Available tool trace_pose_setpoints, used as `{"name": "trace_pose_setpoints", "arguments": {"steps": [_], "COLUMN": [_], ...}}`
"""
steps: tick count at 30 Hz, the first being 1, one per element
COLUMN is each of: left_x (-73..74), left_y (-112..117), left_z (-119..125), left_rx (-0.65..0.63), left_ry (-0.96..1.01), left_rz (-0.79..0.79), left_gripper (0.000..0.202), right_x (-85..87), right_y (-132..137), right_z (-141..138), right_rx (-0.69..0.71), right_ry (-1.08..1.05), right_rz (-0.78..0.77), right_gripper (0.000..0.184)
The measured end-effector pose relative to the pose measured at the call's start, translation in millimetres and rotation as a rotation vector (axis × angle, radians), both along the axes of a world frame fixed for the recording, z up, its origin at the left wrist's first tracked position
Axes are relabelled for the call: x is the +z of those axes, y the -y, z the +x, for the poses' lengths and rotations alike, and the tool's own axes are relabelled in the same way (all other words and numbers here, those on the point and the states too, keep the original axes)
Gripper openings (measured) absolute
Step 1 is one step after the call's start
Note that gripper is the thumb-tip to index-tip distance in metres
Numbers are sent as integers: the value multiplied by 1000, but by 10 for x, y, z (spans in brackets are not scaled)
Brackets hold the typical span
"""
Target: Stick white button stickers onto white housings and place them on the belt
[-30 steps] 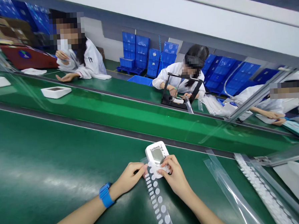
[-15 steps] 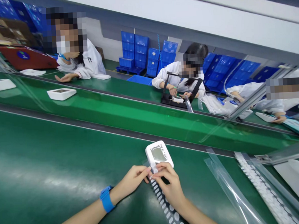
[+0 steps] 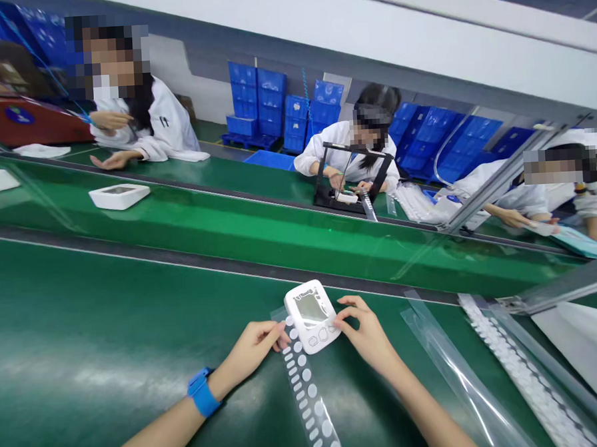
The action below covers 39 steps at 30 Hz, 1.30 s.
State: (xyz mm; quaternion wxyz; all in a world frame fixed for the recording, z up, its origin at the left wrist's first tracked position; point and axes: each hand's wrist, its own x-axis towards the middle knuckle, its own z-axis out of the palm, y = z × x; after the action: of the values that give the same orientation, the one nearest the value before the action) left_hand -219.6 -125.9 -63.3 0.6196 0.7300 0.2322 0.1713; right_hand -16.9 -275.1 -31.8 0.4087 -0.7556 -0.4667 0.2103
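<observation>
Head view, left to right. A dark green matte tabletop (image 3: 84, 341) is filling the near foreground. Beyond it a brighter green conveyor belt (image 3: 238, 223) is running across, carrying a flat white plastic unit (image 3: 119, 195) at far left. Behind that unit a person in a white coat (image 3: 166, 127) is sitting with one hand flat on the far tabletop.

A blue wristband (image 3: 202, 392) is sitting on the left wrist. The left hand (image 3: 252, 349) is resting low on the near tabletop, fingers curled. Its fingertips (image 3: 280, 336) are bearing on the upper end of a long clear film strip dotted with white round stickers (image 3: 305, 383). I cannot tell whether the grip is pinching the film or only pressing it down. The strip is lying flat, running from the near edge up to the device.

A white handheld plastic device with a grey screen (image 3: 312, 314) is lying face up between both hands, near the belt's edge, its lower left corner overlapping the strip.

The right hand (image 3: 367, 333) is touching the device's right edge with its fingertips. Its grip is released, with the fingers spread and not wrapping the casing.

Behind the belt, a second white-coated person (image 3: 332, 152) is working at a black frame fixture (image 3: 354, 184). At right, loose clear plastic strips (image 3: 461, 375) and a second white-dotted strip (image 3: 516, 365) are lying on the tabletop.
</observation>
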Motion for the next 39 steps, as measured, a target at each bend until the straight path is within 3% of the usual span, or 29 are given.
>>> {"name": "trace_pose_setpoints", "arguments": {"steps": [3,7,27,32,39], "left_x": [9,5,2,-35,-48], "left_y": [6,17,12,2,2], "left_z": [-3,4,1,2,-2], "left_rx": [-3,-7,-8,-14,-31], "left_ry": [-5,-10,-10,-12,-49], "left_rz": [3,23,37,53,78], "left_gripper": [46,47,44,45,46], "right_x": [-11,-58,-81,-79,-176], "right_y": [-13,-13,-50,-52,-62], "right_z": [198,170,98,111,240], "right_rx": [14,22,53,47,68], "right_ry": [-181,-314,-275,-300,-329], "right_rz": [-89,-73,-8,-24,4], "right_gripper": [12,13,17,11,21]}}
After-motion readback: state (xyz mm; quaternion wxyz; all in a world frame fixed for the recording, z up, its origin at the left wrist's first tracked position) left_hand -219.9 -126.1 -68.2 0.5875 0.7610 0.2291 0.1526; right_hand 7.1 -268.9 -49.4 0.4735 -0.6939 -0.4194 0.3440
